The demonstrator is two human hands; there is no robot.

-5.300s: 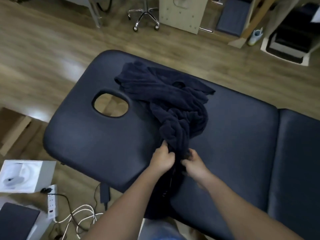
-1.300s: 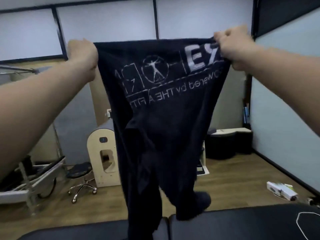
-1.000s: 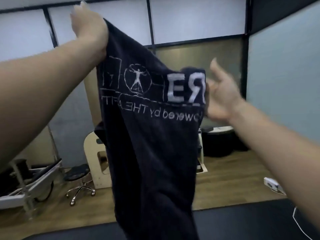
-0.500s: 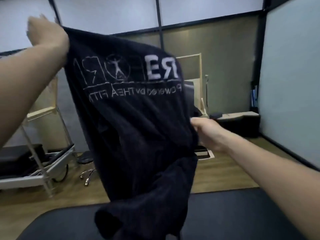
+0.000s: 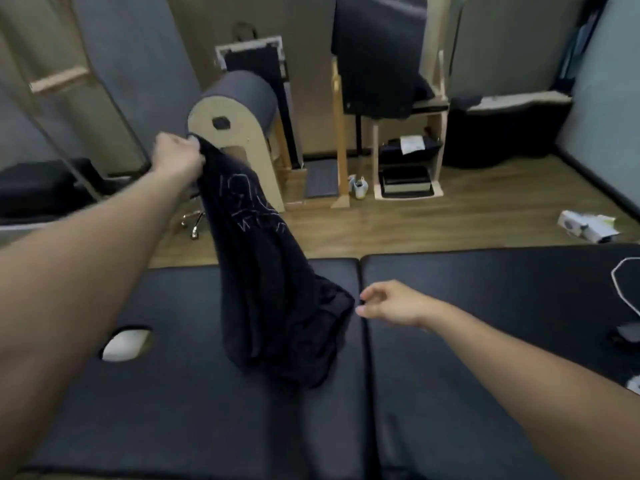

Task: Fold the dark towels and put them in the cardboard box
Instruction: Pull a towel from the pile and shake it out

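Towel: the dark towel (image 5: 270, 282) is hanging in the centre-left of the frame from its top corner. Its bunched lower end is resting on the black massage table (image 5: 485, 341).
Left hand: the left hand (image 5: 176, 155) is gripping that top corner with curled fingers, raised in the upper left-centre, well above the padding.
Right hand: the right hand (image 5: 391, 303) is hovering low over the table at centre, just right of the towel's lower edge. Its fingers are loosely curled and holding nothing. Whether the fingertips are touching the cloth cannot be told.
Writing: pale print is showing on the towel's upper half, but it is folding into the creases. Only broken strokes are showing, none readable.
Table: two padded sections are meeting at a seam beside the right hand. The face hole (image 5: 126, 342) is showing at lower left, partly covered by the left forearm.
Hard to make out: blur is softening the towel's folds, and a thin white outline at the right edge is being cut off by the frame.
Behind: a wood-sided arc barrel (image 5: 235, 109) is standing on the plank floor beyond the left hand.
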